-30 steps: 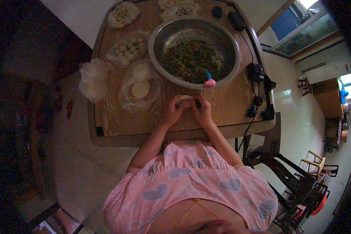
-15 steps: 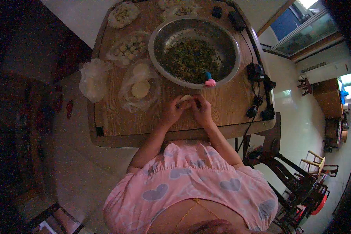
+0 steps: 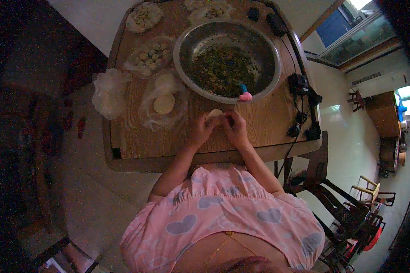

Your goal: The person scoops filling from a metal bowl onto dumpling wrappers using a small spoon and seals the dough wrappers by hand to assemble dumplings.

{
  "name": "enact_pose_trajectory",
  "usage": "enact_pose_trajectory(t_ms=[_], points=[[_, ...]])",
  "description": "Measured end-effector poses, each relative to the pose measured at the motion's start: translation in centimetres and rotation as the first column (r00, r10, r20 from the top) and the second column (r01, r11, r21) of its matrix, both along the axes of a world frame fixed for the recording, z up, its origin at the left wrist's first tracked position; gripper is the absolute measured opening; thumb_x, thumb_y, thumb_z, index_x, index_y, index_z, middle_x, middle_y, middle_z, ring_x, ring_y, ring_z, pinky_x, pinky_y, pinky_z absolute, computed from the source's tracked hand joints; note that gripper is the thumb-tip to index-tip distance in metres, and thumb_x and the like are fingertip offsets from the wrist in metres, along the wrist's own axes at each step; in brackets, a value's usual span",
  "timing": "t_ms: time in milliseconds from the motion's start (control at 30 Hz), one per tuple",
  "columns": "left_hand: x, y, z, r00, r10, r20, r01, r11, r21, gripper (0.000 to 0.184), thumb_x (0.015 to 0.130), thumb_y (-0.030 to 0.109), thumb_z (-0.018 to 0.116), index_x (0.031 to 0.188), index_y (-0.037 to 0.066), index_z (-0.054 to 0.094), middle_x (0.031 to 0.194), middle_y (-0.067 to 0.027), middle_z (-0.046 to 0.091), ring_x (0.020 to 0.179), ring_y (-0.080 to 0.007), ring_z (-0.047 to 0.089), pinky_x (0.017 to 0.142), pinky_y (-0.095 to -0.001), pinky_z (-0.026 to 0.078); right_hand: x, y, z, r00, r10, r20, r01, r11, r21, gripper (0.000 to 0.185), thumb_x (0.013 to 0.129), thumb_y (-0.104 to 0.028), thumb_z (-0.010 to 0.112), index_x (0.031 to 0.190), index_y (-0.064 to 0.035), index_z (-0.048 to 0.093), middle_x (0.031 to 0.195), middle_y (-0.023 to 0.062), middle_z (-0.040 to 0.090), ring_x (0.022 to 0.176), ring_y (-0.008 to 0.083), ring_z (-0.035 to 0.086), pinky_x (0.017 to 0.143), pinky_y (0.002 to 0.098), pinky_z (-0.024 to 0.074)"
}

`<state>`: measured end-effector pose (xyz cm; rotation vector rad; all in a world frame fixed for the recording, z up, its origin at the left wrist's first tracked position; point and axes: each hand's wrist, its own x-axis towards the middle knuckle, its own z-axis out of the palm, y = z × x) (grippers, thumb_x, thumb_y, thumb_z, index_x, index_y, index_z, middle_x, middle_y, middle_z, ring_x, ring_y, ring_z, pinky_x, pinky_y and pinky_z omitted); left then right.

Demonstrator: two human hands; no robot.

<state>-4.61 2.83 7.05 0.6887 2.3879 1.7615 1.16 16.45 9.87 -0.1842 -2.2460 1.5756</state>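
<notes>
My left hand [image 3: 202, 130] and my right hand [image 3: 236, 129] meet over the table's near side, both closed on a pale dough wrapper [image 3: 214, 113]. The wrapper's upper edge shows between the fingers; its lower part is hidden by them. Just beyond is a large metal bowl [image 3: 181, 75] of chopped green filling [image 3: 223, 68]. A spoon handle with a pink and blue end [image 3: 245, 94] rests at the bowl's near rim. Left of my hands, round flat wrappers [image 3: 164, 103] lie in an open clear plastic bag.
Bags of small round pieces [image 3: 151, 58] sit left of the bowl and at the table's far side [image 3: 144, 17]. A knotted plastic bag [image 3: 110, 94] is at the left edge. Black adapters and cables [image 3: 298, 84] run along the right edge. Dark chairs [image 3: 321, 182] stand at right.
The pale wrapper shows more above the fingers of my left hand than a second ago. The fingers have shifted slightly around it; the bowl and bags have not moved.
</notes>
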Motion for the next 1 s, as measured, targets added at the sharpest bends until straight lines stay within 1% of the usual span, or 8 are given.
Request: enact_pose_trajectory(t_ms=[133,267,400,533,767,867,933,1000], points=[[0.4,0.4,2.2,0.998,-0.016,0.054,0.014,0.999,0.032,0.034,0.081,0.03,0.062,0.1,0.002,0.06,0.087,-0.0152,0.064,0.077,-0.0251,0.063,0.068,-0.0327,0.049,-0.2,0.2,-0.3,0.999,-0.008,-0.036,0.01,0.997,0.079,0.014,0.079,-0.004,0.058,0.092,-0.0006,0.053,0.076,0.0092,0.056,0.068,0.0166,0.056,0.062,0.0279,0.0448],[0.5,0.4,1.4,0.999,-0.018,-0.03,0.017,0.999,-0.035,0.033,0.081,0.03,0.062,0.099,0.003,0.061,0.088,-0.0138,0.065,0.079,-0.0238,0.064,0.069,-0.0322,0.048,-0.4,0.3,-0.9,0.999,-0.009,0.053,0.021,0.973,-0.23,0.011,0.08,-0.002,0.056,0.091,-0.0004,0.053,0.078,0.0099,0.057,0.07,0.0176,0.056,0.064,0.028,0.045],[0.1,0.3,-0.1,0.991,-0.096,0.088,0.096,0.995,-0.004,0.033,0.081,0.03,0.062,0.1,0.003,0.061,0.091,-0.0128,0.065,0.083,-0.0221,0.063,0.072,-0.0318,0.048,-0.4,0.1,-1.3,0.999,0.003,0.033,0.007,0.954,-0.299,0.01,0.081,-0.003,0.055,0.09,-0.0009,0.054,0.076,0.0091,0.056,0.068,0.0165,0.055,0.063,0.0272,0.0444],[-0.2,0.3,-2.2,0.992,-0.063,0.108,0.055,0.996,0.076,0.035,0.082,0.03,0.061,0.102,0.002,0.059,0.093,-0.0136,0.064,0.086,-0.023,0.063,0.074,-0.0322,0.048,0.0,-0.1,0.4,1.0,0.02,0.0,-0.02,0.998,-0.066,0.008,0.081,-0.004,0.057,0.088,-0.002,0.055,0.07,0.0057,0.055,0.062,0.0113,0.05,0.058,0.0251,0.0421],[-0.1,0.3,-1.0,0.99,-0.09,0.105,0.072,0.984,0.165,0.033,0.082,0.026,0.061,0.103,0.001,0.057,0.093,-0.0153,0.063,0.087,-0.0248,0.062,0.073,-0.0331,0.048,-0.1,-0.1,-0.1,1.0,-0.008,0.003,0.008,0.999,-0.039,0.008,0.081,-0.007,0.058,0.087,-0.0021,0.055,0.067,0.0019,0.053,0.061,0.007,0.046,0.055,0.0233,0.0401],[0.2,0.1,1.7,0.999,-0.046,-0.019,0.045,0.997,-0.057,0.029,0.081,0.023,0.062,0.102,0.002,0.058,0.091,-0.0166,0.063,0.084,-0.0256,0.062,0.07,-0.0333,0.048,-0.1,-0.2,0.3,0.999,-0.008,-0.032,0.007,0.999,-0.042,0.007,0.082,-0.007,0.058,0.087,-0.002,0.055,0.069,0.0047,0.056,0.062,0.0102,0.051,0.057,0.0253,0.042],[0.2,0.1,0.6,0.998,-0.057,-0.006,0.057,0.998,-0.038,0.028,0.081,0.022,0.061,0.101,0.003,0.058,0.09,-0.0173,0.063,0.083,-0.0259,0.062,0.069,-0.0335,0.047,-0.1,-0.3,0.8,0.998,0.001,-0.069,-0.004,0.999,-0.04,0.007,0.083,-0.007,0.056,0.087,-0.0019,0.055,0.071,0.0069,0.058,0.064,0.0131,0.054,0.058,0.0268,0.0435],[0.1,0.0,-0.7,0.997,-0.075,0.014,0.076,0.996,-0.036,0.028,0.08,0.022,0.061,0.101,0.003,0.058,0.09,-0.0177,0.062,0.083,-0.0261,0.062,0.069,-0.0336,0.047,-0.2,-0.2,0.6,1.0,0.016,-0.006,-0.017,0.982,-0.19,0.007,0.083,-0.007,0.055,0.088,-0.0016,0.054,0.073,0.0088,0.059,0.065,0.0157,0.056,0.059,0.0281,0.0445]])
